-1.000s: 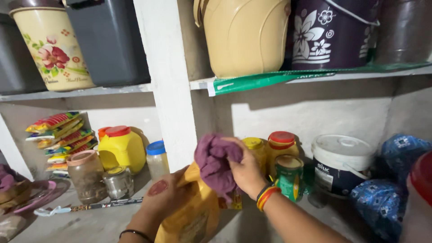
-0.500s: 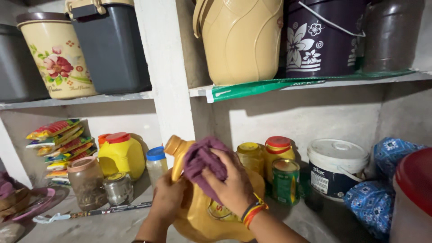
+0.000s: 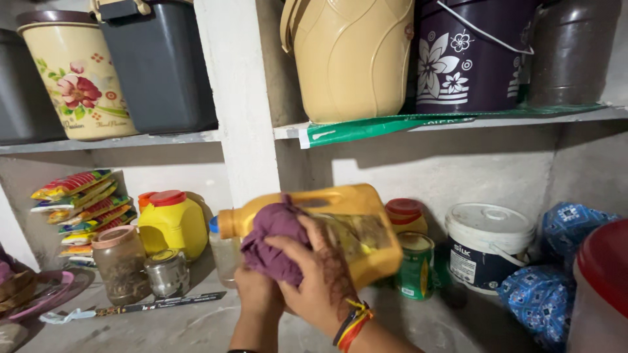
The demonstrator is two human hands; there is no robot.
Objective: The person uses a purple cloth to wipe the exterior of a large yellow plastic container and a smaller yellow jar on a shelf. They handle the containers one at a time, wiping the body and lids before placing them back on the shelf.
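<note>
Pantry shelf (image 3: 163, 320) below: my right hand (image 3: 320, 274) presses a purple cloth (image 3: 275, 242) clamped against a tilted yellow jug (image 3: 356, 229); my left hand (image 3: 258, 294) grips beneath.

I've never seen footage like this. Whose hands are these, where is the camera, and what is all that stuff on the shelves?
There is no machine here: the camera is worn on a person's head and looks down at their own two bare hands. The right hand, with bangles at the wrist, presses a purple cloth against a yellow-orange jug that is tipped on its side. The left hand is below, seemingly supporting the jug. They work in front of a concrete shelf. On it stand a yellow canister, a brownish jar, a small steel pot, a green tin and a white bucket. The shelf above carries big plastic bins.
</note>
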